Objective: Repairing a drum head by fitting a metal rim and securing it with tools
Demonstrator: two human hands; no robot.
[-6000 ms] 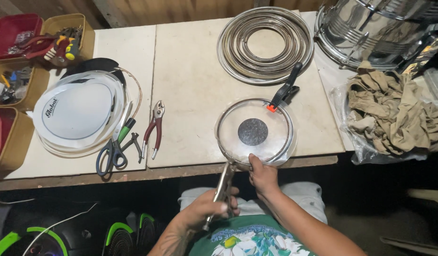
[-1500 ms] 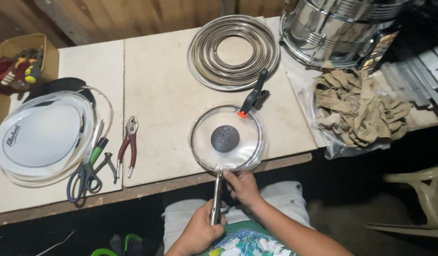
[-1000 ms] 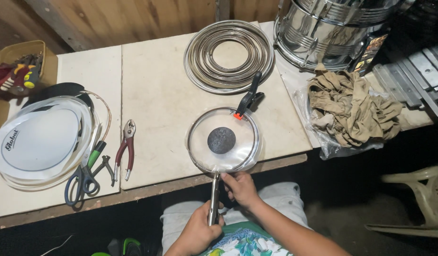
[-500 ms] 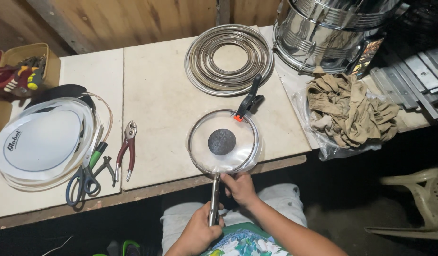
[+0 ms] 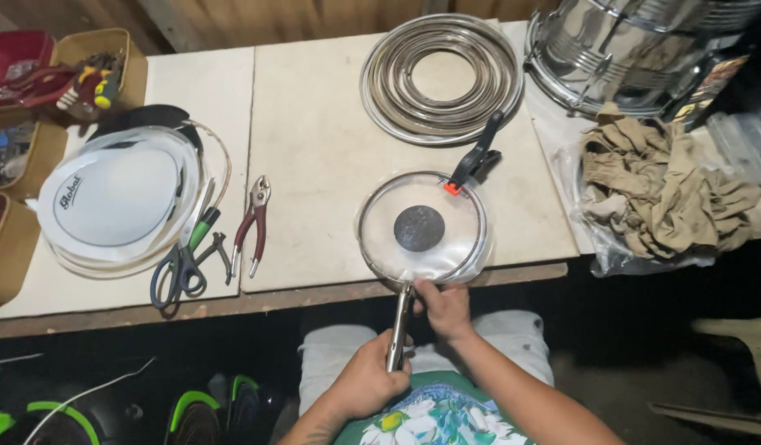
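Bright, even light falls from above on the pale tabletop [image 5: 315,124], which looks almost washed out. Glare streaks across the chrome drum shell [image 5: 636,49] at top right and glints off the stacked metal hoops [image 5: 442,78]. The clear drumhead [image 5: 420,227] catches a soft sheen around its dark centre dot. Below the table edge everything drops into deep shadow; the floor is nearly black. The hands show up dimmer, slightly soft. Straight lines bow toward the corners, a wide-lens bend, and the far corners look smeared and less sharp.
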